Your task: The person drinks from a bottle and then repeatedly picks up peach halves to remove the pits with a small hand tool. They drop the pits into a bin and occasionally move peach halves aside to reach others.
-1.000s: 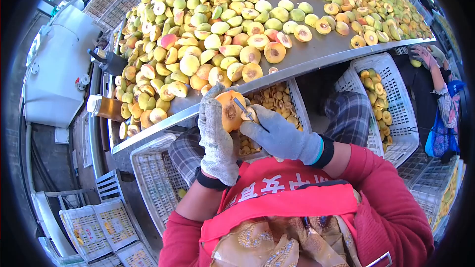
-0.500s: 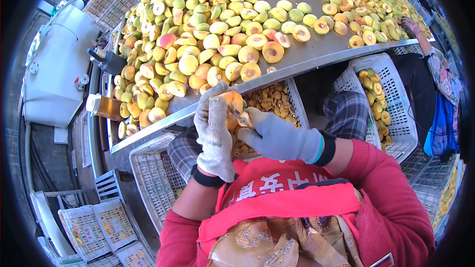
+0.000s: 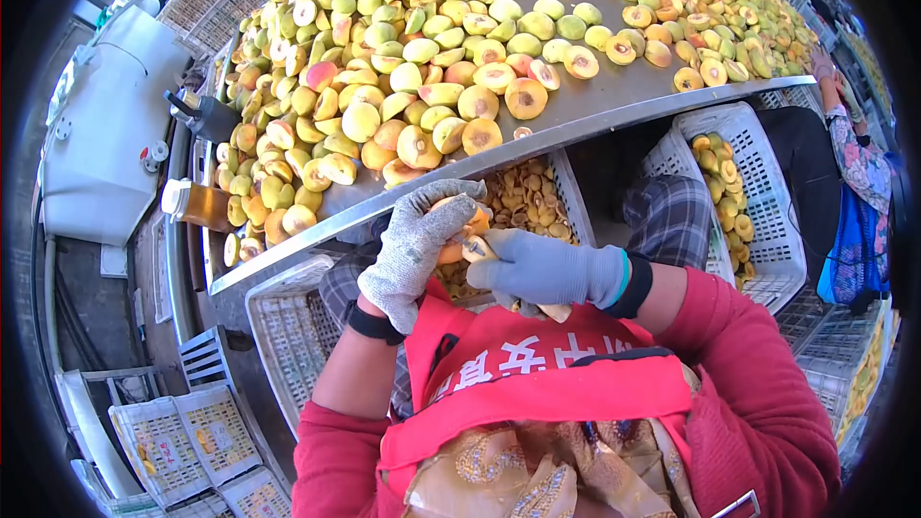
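My left hand (image 3: pixel 408 251), in a pale knitted glove, is closed around an orange-yellow peach half (image 3: pixel 477 221), its fingers curled over the top. Much of the fruit is hidden by the glove. In a grey-blue glove, my right hand (image 3: pixel 552 269) grips a small pitting knife with a light wooden handle (image 3: pixel 478 247). The handle's other end sticks out below the palm. The tool's front end is against or right beside the fruit; the blade itself cannot be made out. Both hands are close together, just in front of the metal table edge (image 3: pixel 537 143).
Halved peaches (image 3: pixel 384 86) heap across the table. Beneath my hands stands a crate of small fruit pieces (image 3: pixel 532 197). A crate holding halves (image 3: pixel 789 254) is at right, another crate (image 3: pixel 278 326) at left. A jar (image 3: pixel 203 205) stands at the table's left. A co-worker's hand (image 3: pixel 822 65) shows far right.
My left hand has tilted over, its fingers now curling across the peach half. My right hand has turned, and the handle's rear end now shows below it. The co-worker's hand has shifted slightly.
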Available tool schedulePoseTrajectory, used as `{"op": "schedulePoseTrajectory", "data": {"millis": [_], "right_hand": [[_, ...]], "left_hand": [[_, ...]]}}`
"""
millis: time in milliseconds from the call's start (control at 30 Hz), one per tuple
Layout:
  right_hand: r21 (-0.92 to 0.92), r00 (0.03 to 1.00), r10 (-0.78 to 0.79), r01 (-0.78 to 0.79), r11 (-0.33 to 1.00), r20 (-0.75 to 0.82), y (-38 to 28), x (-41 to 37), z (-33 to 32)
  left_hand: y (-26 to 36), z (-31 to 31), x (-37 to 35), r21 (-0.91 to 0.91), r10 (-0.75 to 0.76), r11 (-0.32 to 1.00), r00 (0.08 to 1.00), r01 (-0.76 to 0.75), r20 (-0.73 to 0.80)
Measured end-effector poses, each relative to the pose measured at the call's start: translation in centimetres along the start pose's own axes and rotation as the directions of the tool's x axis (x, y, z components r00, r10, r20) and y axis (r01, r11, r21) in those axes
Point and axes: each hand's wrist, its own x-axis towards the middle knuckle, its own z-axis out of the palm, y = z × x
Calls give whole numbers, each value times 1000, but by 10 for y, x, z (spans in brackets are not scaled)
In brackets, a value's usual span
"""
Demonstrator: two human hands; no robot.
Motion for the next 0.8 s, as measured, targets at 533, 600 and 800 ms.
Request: {"op": "schedulePoseTrajectory", "data": {"millis": [533,600,800], "right_hand": [[891,915,-59,-372,258,399,32,3,-18],[915,903,-163,-375,153,397,37,5,-15],[944,917,-236,-287,164,320,42,-2,-28]], "left_hand": [[-21,32,15,-233,124,953,950,-195,-288],[-24,40,21,-215,209,933,923,-287,-323],[-35,22,32,-67,275,942,871,-329,-408]]}}
